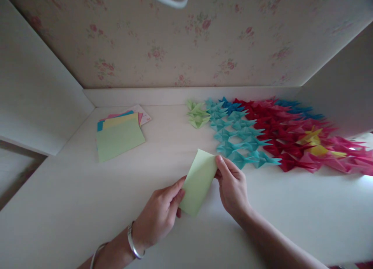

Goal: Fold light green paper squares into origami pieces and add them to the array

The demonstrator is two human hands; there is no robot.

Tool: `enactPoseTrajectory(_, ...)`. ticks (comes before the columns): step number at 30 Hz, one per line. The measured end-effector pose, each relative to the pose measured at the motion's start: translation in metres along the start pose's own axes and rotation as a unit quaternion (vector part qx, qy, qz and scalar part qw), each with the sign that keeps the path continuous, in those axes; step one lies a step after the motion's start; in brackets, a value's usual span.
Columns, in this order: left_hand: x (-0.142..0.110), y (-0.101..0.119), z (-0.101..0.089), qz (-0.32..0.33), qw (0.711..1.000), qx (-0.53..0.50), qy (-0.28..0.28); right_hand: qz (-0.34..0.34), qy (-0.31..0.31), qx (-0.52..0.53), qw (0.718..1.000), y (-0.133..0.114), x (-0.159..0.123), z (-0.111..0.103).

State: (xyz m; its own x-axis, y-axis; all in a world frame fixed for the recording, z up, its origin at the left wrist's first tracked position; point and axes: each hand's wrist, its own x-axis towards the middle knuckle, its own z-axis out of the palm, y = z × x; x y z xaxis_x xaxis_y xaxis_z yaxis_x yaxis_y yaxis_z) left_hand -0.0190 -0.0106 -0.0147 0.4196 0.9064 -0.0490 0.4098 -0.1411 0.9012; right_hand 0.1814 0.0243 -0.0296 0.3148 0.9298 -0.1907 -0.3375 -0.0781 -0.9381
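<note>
A light green sheet of origami paper (200, 181), folded into a narrow rectangle, is held tilted above the white table. My left hand (159, 211) grips its lower left edge, thumb on top and other fingers partly hidden beneath. At the upper right corner, my right hand (231, 183) pinches the paper between thumb and fingers. Just beyond the right hand lie rows of folded teal paper cranes (227, 147). A few light green folded pieces (198, 115) sit at the left end of those rows.
On the left rests a stack of coloured paper sheets (121, 140), green on top. Many red and pink folded pieces (287, 144) cover the table's right side, with yellow ones (316, 142) among them. A floral wall (175, 47) and white side panel (37, 74) bound the white table (72, 206).
</note>
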Motion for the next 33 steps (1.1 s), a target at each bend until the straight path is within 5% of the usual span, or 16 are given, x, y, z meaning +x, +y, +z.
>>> enactPoseTrajectory(17,0.003,0.01,-0.007,-0.069,0.993,-0.073,0.063,0.039,-0.163,-0.109,0.98,-0.004,-0.013,0.007)
enactPoseTrajectory(33,0.002,0.01,-0.009,-0.074,0.991,-0.063,0.087,-0.001,-0.158,-0.184,0.97,-0.003,-0.02,0.009)
